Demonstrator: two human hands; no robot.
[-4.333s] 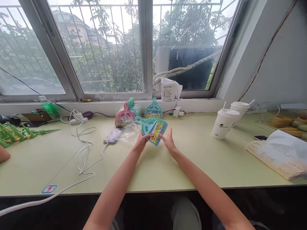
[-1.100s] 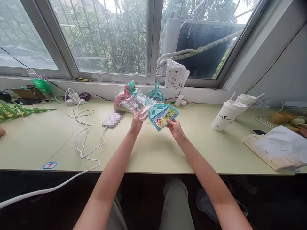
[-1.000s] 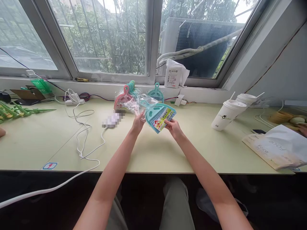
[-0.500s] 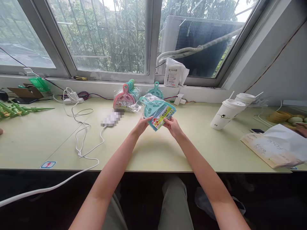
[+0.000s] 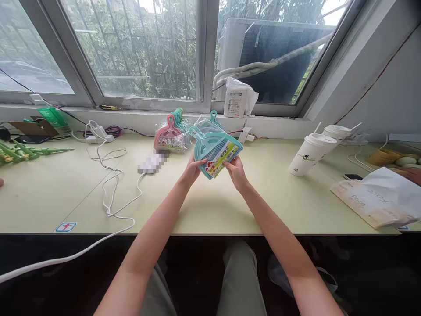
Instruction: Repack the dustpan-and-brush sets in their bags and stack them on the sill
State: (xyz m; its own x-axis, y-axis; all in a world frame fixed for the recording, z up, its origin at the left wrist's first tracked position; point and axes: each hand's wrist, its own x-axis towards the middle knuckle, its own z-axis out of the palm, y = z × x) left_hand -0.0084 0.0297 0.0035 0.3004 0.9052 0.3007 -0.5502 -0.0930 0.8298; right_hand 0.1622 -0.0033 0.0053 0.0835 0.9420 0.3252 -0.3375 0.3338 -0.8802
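Observation:
Between my two hands is a teal dustpan and brush set in clear plastic, with a yellow-green label across its front. My left hand grips its lower left corner, thumb over the front. At the lower right edge my right hand is closed on it too, thumb by the label. The set is held tilted above the table, handle pointing up and left. Just behind stands another teal dustpan, mostly hidden. To the left leans a row of wrapped dustpan sets, a pink one in front of several teal and green ones.
White cables run over the table's left part. Two lidded paper cups and a paper bag are on the right. A white box rests on the sill. Another person's fingertip shows at the left edge.
The dustpan set has turned slightly in my hands, so its label and front face me more fully. Both hands keep their grip. The view has shifted a little.

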